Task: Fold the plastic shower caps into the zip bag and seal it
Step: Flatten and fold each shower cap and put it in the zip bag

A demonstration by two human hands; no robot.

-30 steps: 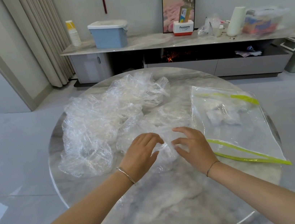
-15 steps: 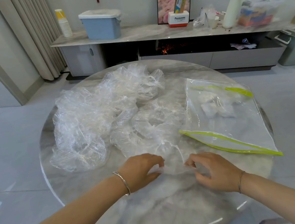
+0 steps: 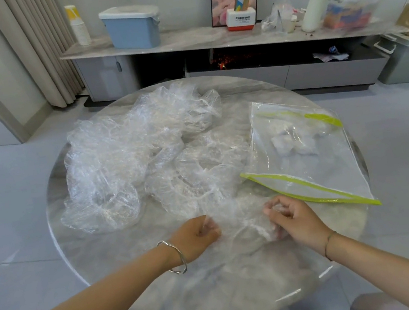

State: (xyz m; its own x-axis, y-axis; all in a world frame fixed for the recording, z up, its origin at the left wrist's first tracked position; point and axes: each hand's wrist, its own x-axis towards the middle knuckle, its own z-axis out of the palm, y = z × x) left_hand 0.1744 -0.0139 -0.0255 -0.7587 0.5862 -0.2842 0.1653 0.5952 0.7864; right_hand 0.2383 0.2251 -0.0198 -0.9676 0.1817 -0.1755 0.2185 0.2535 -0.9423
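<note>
Both hands, left hand and right hand, pinch one shower cap at lower centre; the pile remains unfolded upper left; the zip bag lies unsealed at right, holding few.

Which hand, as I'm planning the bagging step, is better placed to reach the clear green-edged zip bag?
Right: right hand grips the clear plastic shower cap beside the zip bag; left hand lies farther.

Clear shower caps, a lime-edged clear zip bag, a grey-veined marble table.
</note>
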